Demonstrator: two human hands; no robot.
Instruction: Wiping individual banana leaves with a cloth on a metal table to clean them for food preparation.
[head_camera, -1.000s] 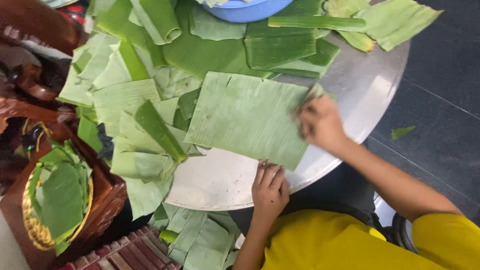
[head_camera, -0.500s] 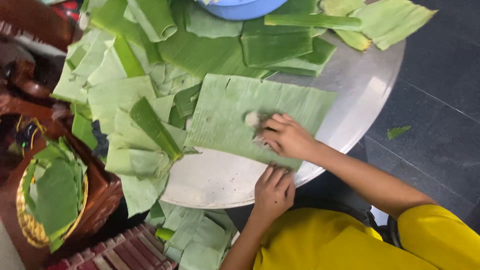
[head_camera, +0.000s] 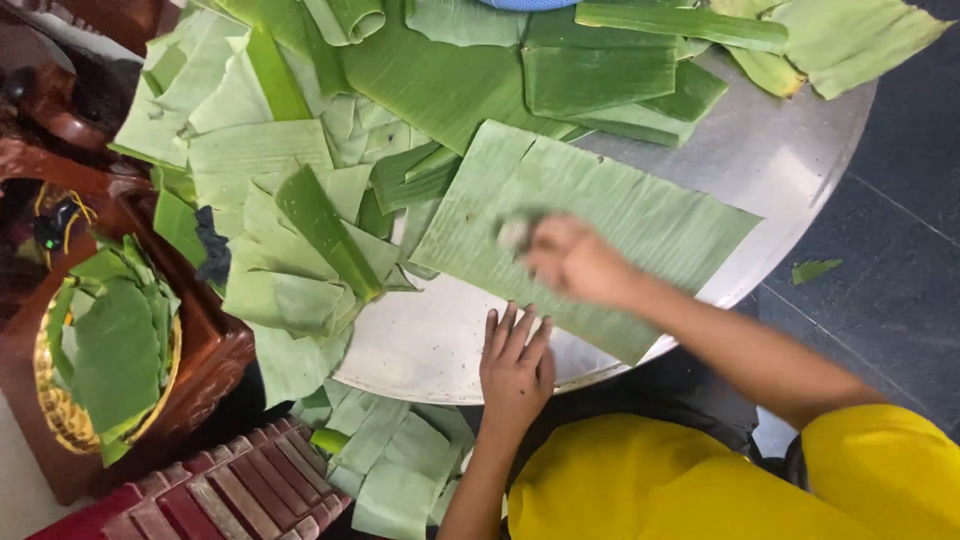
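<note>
A large rectangular banana leaf (head_camera: 620, 215) lies flat on a round metal table (head_camera: 420, 350). My right hand (head_camera: 578, 262) is over the leaf's left part, blurred with motion, and grips a small pale wad of cloth (head_camera: 513, 233) pressed against the leaf. My left hand (head_camera: 515, 362) rests flat with its fingers spread at the table's near edge, touching the leaf's near corner. My yellow shirt fills the bottom right.
Many cut and folded banana leaf pieces (head_camera: 300, 190) cover the table's left and far side. A blue basin (head_camera: 530, 4) sits at the far edge. A woven basket (head_camera: 60, 400) with leaves stands on dark wooden furniture at the left. Red slatted plastic (head_camera: 210, 495) and more leaves lie below.
My right hand has swept with the cloth from the leaf's right edge to its left part. My left hand has stayed flat at the table's near edge.
</note>
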